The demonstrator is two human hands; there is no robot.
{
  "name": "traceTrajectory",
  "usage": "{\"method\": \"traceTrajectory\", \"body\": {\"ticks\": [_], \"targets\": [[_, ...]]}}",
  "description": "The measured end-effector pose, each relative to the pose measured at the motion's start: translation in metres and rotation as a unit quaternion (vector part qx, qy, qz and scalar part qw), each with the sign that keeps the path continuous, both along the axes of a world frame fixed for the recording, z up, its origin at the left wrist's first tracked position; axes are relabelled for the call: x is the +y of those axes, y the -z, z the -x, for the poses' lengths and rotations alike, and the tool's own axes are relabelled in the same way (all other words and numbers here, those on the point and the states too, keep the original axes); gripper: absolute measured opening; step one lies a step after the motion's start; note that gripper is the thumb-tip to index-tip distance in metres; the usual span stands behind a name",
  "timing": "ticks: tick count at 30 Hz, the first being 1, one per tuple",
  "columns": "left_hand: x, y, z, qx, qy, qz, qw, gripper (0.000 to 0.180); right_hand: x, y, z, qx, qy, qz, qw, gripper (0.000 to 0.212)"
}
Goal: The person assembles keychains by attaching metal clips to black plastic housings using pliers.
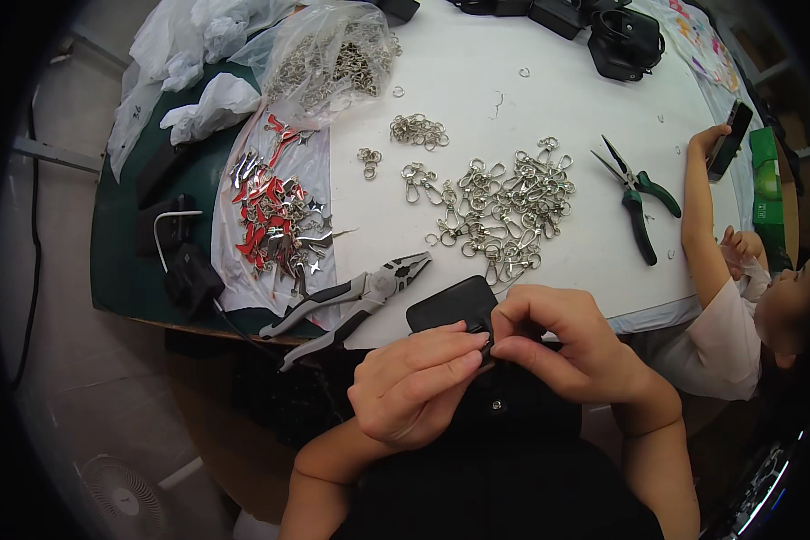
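Note:
At the table's front edge lies a small black pouch (450, 304) with rounded corners. My left hand (414, 385) is closed on its near right end, fingers pressed together. From the other side my right hand (567, 346) meets it, thumb and forefinger pinched beside a small metal bit at the pouch's edge. What sits inside that pinch is too small to make out. Just beyond the hands spreads a pile of silver swivel clasps (508, 211). Grey-handled combination pliers (364, 297) lie left of the pouch, their jaws pointing toward the clasps.
Green-handled needle-nose pliers (637, 193) lie at right. Red and silver charms (274, 216) cover a plastic sheet at left, below a clear bag of metal rings and chain (333, 63). Black bags (625, 45) stand at the back. Another person (711, 342) holds a phone (731, 139) at right.

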State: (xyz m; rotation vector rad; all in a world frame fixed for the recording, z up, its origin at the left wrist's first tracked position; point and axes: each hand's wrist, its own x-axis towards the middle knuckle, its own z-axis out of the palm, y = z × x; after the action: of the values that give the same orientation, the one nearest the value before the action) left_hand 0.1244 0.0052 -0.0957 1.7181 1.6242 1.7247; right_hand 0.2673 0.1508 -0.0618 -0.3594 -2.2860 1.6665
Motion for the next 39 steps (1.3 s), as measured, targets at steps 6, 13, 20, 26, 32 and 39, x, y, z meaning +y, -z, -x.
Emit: {"method": "traceTrajectory", "body": {"ticks": [6, 13, 20, 26, 32, 39], "targets": [[0.003, 0.001, -0.005, -0.034, -0.025, -0.021, 0.999, 0.033, -0.002, -0.003, 0.006, 0.084, 0.018, -0.248, 0.965, 0.022], [0.001, 0.003, -0.006, 0.028, -0.012, -0.012, 0.999, 0.036, -0.009, -0.011, -0.004, 0.016, 0.035, -0.157, 0.987, 0.021], [0.005, 0.005, -0.002, 0.028, 0.004, -0.034, 0.999, 0.035, -0.012, -0.006, -0.009, -0.015, 0.065, -0.027, 0.997, 0.019], [0.006, 0.007, 0.001, 0.020, 0.014, -0.037, 0.999, 0.035, 0.008, -0.018, 0.000, -0.010, -0.037, -0.135, 0.990, 0.012], [0.004, 0.001, -0.006, 0.024, -0.010, -0.006, 1.000, 0.037, -0.010, -0.005, -0.007, -0.031, 0.054, 0.028, 0.998, 0.010], [0.003, 0.001, -0.005, -0.045, -0.002, 0.008, 0.999, 0.036, -0.018, 0.001, -0.010, 0.011, 0.089, -0.007, 0.996, 0.013]]}}
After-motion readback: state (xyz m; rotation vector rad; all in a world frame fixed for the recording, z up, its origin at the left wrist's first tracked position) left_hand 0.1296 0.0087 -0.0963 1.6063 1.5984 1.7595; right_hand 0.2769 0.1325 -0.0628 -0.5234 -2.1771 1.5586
